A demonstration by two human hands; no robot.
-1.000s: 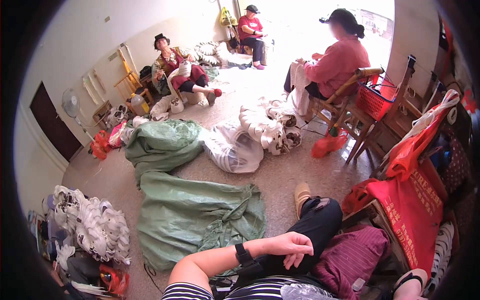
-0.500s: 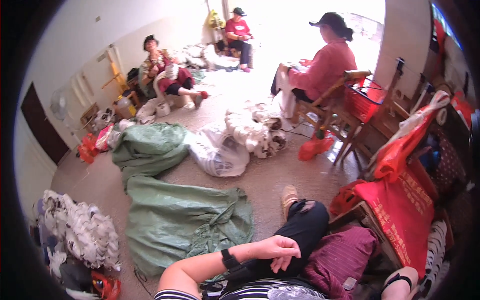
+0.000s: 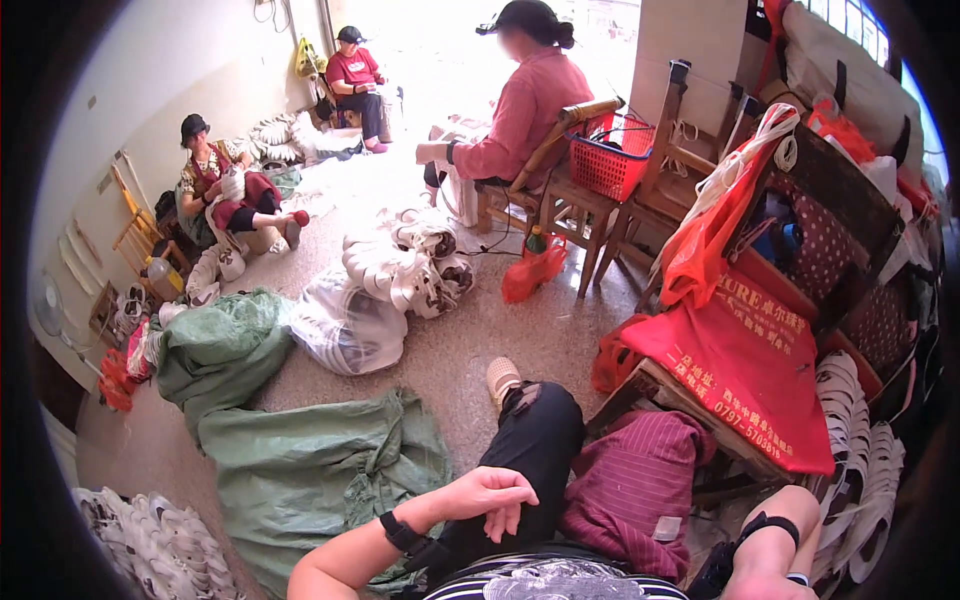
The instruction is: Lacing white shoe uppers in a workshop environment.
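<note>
My left hand [image 3: 495, 500] hovers over my dark-trousered leg [image 3: 535, 430], palm turned inward. Its fingers are loosely bent and apart, with nothing seen in them; a black band circles the wrist. At the lower right my right hand [image 3: 795, 505] is bent away beside the stacked white curved pieces [image 3: 845, 440], and its fingers are hidden. A black strap crosses that wrist. Between the two arms lies a purple striped cloth [image 3: 640, 490], touched by neither visible hand. A green sack [image 3: 310, 480] is spread on the floor left of my leg.
A wooden stand draped with red printed cloth [image 3: 750, 370] rises on my right. Wooden chairs hold a red basket [image 3: 612, 155]. A clear bag [image 3: 350, 320] and white bundles [image 3: 410, 265] lie ahead. More white pieces [image 3: 150, 545] are at lower left. Three people sit farther off.
The view has swung to the right, so the room shifts left and more of the right side shows. My right wrist has come further into sight. My left hand keeps its loose bend.
</note>
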